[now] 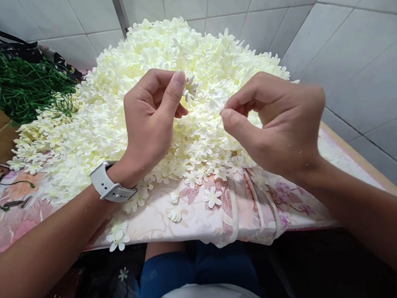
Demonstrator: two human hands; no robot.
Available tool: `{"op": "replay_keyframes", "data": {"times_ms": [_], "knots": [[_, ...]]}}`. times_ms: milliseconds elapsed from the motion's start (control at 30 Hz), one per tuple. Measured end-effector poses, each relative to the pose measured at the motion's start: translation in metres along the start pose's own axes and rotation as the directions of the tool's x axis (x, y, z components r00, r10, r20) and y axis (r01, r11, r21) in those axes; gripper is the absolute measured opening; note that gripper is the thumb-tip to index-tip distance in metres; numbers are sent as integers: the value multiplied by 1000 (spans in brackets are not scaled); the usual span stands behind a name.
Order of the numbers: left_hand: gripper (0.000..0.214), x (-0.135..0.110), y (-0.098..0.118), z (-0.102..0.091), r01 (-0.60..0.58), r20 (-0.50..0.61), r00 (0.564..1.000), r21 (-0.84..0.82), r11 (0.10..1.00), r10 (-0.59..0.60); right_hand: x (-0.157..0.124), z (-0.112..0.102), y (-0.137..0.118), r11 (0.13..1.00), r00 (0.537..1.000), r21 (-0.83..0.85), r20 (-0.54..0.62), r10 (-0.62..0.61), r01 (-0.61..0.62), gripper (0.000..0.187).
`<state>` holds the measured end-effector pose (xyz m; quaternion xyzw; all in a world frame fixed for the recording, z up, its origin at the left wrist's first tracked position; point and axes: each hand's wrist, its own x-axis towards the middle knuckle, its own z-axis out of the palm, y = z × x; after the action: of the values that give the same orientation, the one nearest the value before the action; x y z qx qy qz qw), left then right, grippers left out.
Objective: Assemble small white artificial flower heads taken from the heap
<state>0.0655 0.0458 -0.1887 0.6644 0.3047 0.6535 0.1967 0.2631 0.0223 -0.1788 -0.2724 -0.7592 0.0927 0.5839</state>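
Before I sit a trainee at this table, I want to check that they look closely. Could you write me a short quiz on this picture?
1. True or false: the pale watch is worn on the left arm.
2. As pictured, where is the tangle of green stems, seen against the flower pile?
A) To its left
B) To its right
C) Directly behind it
3. What is the left hand pinching?

Key: 1. True. 2. A. 3. A small white flower.
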Motion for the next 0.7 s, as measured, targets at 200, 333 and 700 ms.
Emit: {"op": "replay_keyframes", "data": {"times_ms": [200,333,700], "knots": [[26,-9,22,11,-24,-35,999,64,998,26,0,3,3,1000,999,17,-46,-22,23,20],[26,-8,14,10,-156,54,986,7,988,156,0,3,-4,986,999,163,-21,-37,40,12],[23,-8,20,6,-401,85,912,-15,916,401,2,1,-13,937,1000,350,-6,4,-2,18]]}}
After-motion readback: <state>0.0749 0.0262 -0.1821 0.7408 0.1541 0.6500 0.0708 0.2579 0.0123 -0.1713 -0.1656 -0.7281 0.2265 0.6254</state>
